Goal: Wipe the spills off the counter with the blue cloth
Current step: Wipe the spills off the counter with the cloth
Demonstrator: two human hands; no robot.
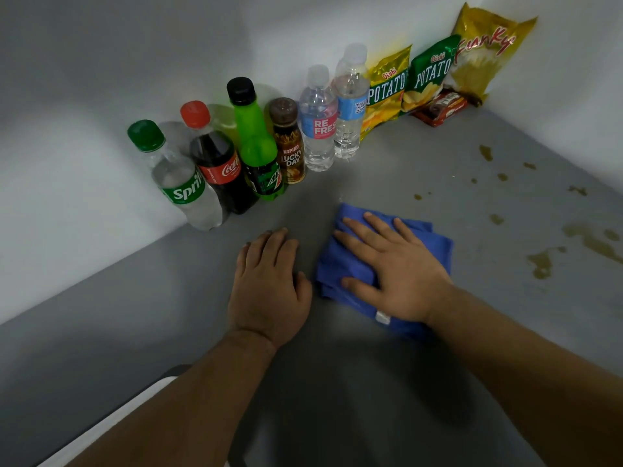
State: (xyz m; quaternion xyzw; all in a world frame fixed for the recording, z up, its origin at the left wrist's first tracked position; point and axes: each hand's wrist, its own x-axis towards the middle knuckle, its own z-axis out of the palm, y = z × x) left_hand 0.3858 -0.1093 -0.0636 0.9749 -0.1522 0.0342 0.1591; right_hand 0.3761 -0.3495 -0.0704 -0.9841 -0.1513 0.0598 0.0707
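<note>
The counter (371, 382) carries the spills (590, 241) along its right edge, right of the blue cloth (340, 261) at mid-counter; my right hand (401, 274) presses flat on the cloth, fingers straight, nearer the spills; my left hand (269, 288) rests just beside, holding nothing.

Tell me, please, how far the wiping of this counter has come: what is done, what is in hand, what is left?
Done: no wiped patch can be told apart. In hand: the right hand presses flat on the folded blue cloth; the left hand rests on the counter beside it. Left: the brownish spills to the right of the cloth, all apart from it.
</note>
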